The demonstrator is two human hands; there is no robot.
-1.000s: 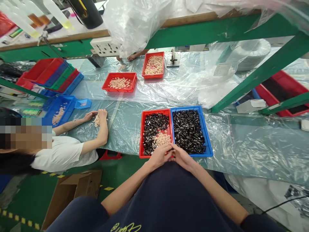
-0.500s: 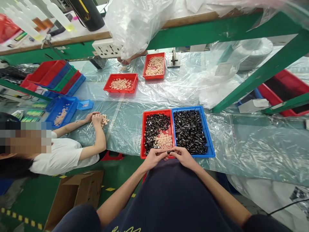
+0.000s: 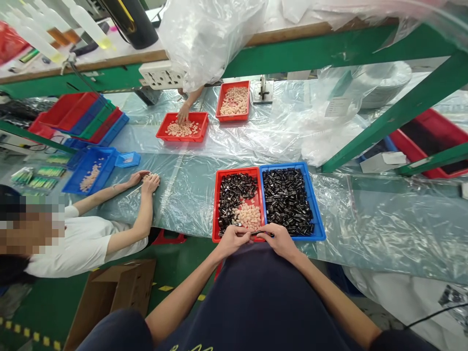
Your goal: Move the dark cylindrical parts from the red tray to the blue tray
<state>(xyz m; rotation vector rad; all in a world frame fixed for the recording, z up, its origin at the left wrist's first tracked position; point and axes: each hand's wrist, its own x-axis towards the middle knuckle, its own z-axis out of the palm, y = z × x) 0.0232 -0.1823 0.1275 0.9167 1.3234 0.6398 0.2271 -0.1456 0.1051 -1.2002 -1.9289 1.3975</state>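
My left hand (image 3: 234, 240) and my right hand (image 3: 280, 239) meet at the near rim of the red tray, fingers pinched. Between their fingertips is a small black cylindrical piece (image 3: 257, 233), partly covered by the fingers. The red tray (image 3: 237, 170) holds similar black pieces (image 3: 234, 192) and a heap of small beige pieces (image 3: 248, 214). Touching it on the right, a blue tray (image 3: 319, 214) is full of more black cylindrical pieces (image 3: 287, 200).
A co-worker (image 3: 80, 239) sits at the left, both hands on beige pieces (image 3: 151, 179). Across the table, another person's hand (image 3: 184, 113) reaches into a red tray (image 3: 181, 138). A green shelf beam (image 3: 285, 53) spans above; a slanted green post (image 3: 387, 112) stands right.
Across the table, the other person's hand has moved into the red tray of beige pieces. The seated co-worker has shifted slightly left. My hands stay nearly in place, with the black piece between them.
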